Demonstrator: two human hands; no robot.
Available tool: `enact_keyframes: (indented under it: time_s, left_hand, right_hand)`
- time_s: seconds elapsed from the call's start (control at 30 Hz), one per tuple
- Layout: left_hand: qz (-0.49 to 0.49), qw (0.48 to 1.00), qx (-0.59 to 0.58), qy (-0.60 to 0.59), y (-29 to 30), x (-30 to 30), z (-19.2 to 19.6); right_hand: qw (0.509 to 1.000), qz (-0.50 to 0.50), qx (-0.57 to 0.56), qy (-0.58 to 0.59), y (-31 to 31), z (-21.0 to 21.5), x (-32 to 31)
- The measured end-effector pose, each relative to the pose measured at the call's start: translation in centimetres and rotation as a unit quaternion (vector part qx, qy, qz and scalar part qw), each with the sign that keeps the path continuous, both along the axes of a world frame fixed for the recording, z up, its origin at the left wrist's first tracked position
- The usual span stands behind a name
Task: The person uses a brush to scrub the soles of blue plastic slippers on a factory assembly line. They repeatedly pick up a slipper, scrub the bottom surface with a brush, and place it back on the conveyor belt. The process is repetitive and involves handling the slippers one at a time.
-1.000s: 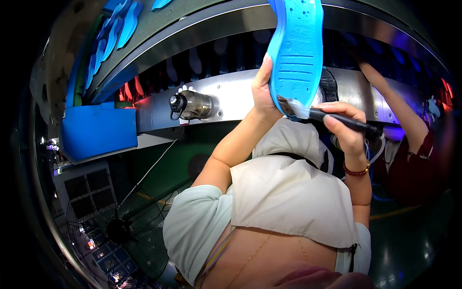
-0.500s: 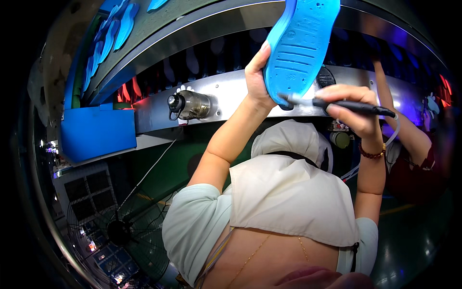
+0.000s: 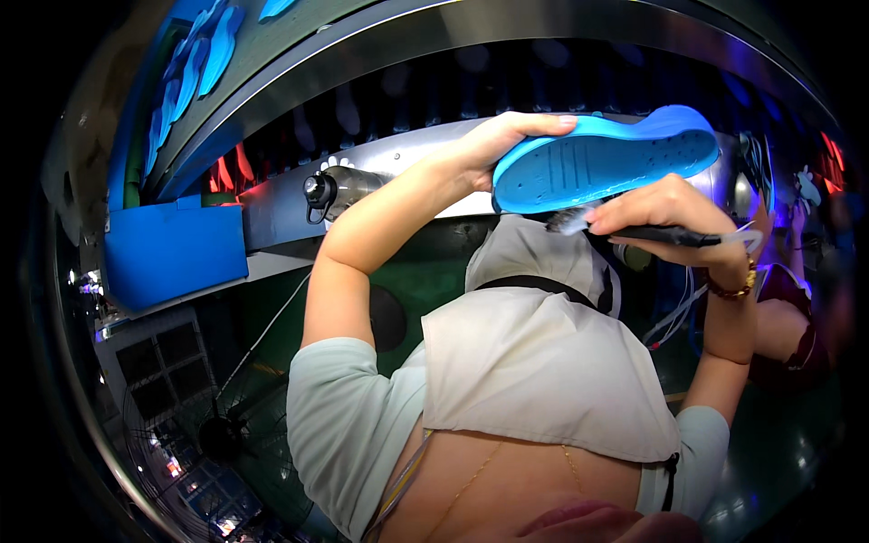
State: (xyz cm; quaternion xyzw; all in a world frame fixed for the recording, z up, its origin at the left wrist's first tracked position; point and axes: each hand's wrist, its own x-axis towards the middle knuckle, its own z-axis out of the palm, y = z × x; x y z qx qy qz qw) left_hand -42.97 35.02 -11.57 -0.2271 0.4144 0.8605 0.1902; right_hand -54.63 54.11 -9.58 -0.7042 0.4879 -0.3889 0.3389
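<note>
A bright blue shoe sole (image 3: 605, 165) is tilted sideways, its grooved inner face and raised rim showing. My left hand (image 3: 489, 147) grips it at the left end, with the fingers along the upper edge. My right hand (image 3: 674, 215) is closed around a brush (image 3: 568, 221) with a black handle and a clear tube running from its back end. The bristles lie at the lower edge of the sole; whether they touch it I cannot tell.
A dark-capped bottle (image 3: 348, 192) stands on the metal ledge (image 3: 416, 154). More blue soles (image 3: 220, 52) lie on the conveyor at the upper left, above a blue box (image 3: 176, 253). A fan (image 3: 220, 439) is at lower left. Another person's arm (image 3: 780, 328) shows at right.
My left hand has turned the sole from upright to sideways and lowered it. The right hand with the brush has shifted a little down and to the right.
</note>
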Motion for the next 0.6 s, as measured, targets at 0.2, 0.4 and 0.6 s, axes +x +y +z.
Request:
enact_keyframes:
  time_s: [0.2, 0.4, 0.6]
  left_hand:
    - [-0.128, 0.991, -0.024, -0.019, 0.1, -0.2, 0.7]
    - [-0.087, 0.993, -0.062, -0.050, 0.2, 0.4, 1.3]
    - [-0.036, 0.999, -0.028, -0.015, 0.2, 1.4, -0.3]
  right_hand:
    - [0.997, -0.034, 0.007, 0.069, 1.4, -1.3, -0.7]
    - [0.996, -0.051, 0.050, 0.047, 1.8, -0.6, -3.6]
    - [0.973, -0.160, 0.150, -0.066, 3.3, 0.9, -3.9]
